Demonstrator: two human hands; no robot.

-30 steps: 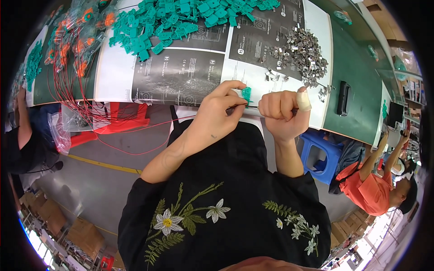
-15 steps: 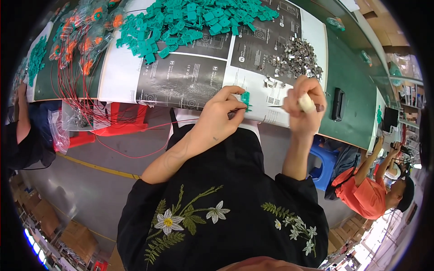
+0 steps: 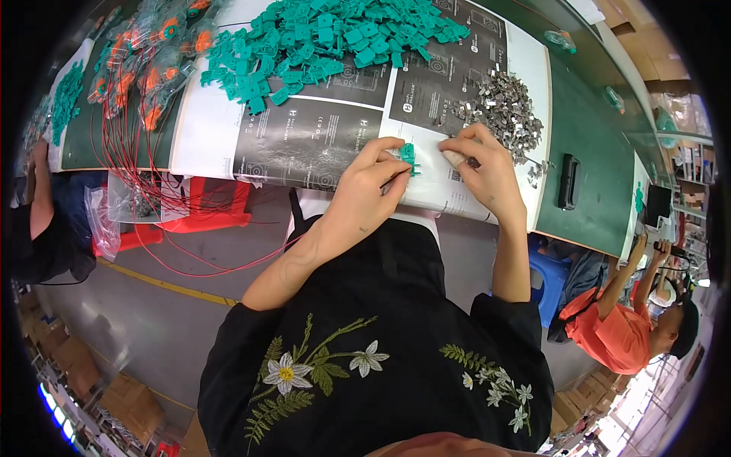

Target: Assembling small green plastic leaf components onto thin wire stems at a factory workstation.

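My left hand (image 3: 375, 179) pinches a small green plastic part (image 3: 408, 156) between thumb and fingers, at the table's near edge. The part stands out to the right of the fingertips, with a thin prong showing on it. To its right, my right hand (image 3: 487, 171) is closed in a pinch, a short distance from the part. A pale cover sits on its thumb, and a small dark thing (image 3: 474, 162) shows between its fingers; I cannot tell what it is. Just beyond the right hand lies a pile of small metal clips (image 3: 506, 110).
A large heap of green plastic parts (image 3: 304, 46) covers the far side of the table. Bagged orange-and-green pieces with red wires (image 3: 126, 84) lie at the left. A black case-like object (image 3: 569, 181) rests on the green mat (image 3: 590, 213). Other people sit left and right.
My right hand has moved left and a little away from me, closer to the green part, its fingers now in a pinch. The left hand keeps its hold, shifted slightly.
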